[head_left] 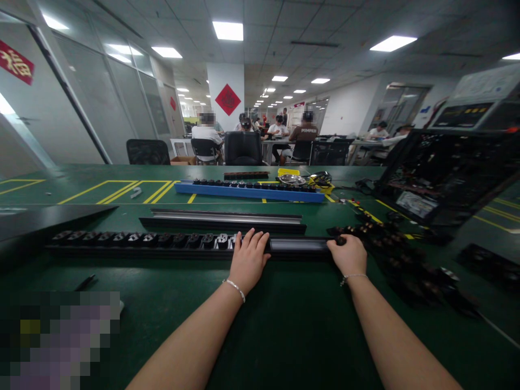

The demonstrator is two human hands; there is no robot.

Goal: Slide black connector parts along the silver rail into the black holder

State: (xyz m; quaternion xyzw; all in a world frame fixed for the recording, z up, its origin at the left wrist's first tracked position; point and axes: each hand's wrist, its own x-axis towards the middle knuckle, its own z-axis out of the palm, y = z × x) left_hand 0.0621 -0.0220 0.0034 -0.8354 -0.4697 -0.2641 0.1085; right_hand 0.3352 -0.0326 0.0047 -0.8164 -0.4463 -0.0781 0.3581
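Observation:
A long black rail lies across the green table in front of me, its left part filled with a row of black socket modules. My left hand rests on the rail where the row of modules ends, fingers together and laid over the last module. My right hand is closed over the rail's right end, beside a heap of loose black modules.
A second black rail lies just behind. Farther back sit a blue tray of modules, a metal bowl and an open computer case at the right. Several seated people work at tables in the background.

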